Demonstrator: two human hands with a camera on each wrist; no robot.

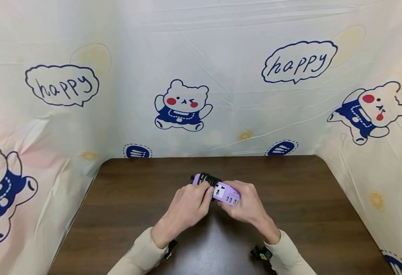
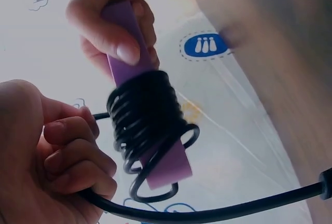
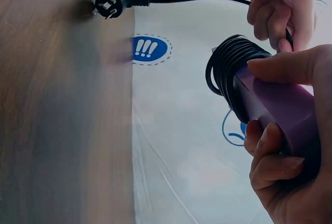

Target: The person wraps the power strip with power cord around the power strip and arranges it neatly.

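Note:
A purple power strip (image 1: 226, 193) with a white socket and several USB ports is held above the table by my right hand (image 1: 244, 201), thumb on one face and fingers curled round the other. Black cord (image 2: 145, 115) wraps in several coils round the strip's other end. My left hand (image 1: 189, 202) is beside the coils, its fingers curled round the cord's loose length, as the left wrist view shows. From that hand the cord runs to a black plug (image 3: 110, 4) with metal pins, hanging free in the right wrist view.
Below the hands spreads a dark brown wooden table (image 1: 135, 191). A pale printed curtain (image 1: 235, 99) with bears and lettering stands behind it and along both sides. Black straps with small devices (image 1: 261, 253) sit at the wrists.

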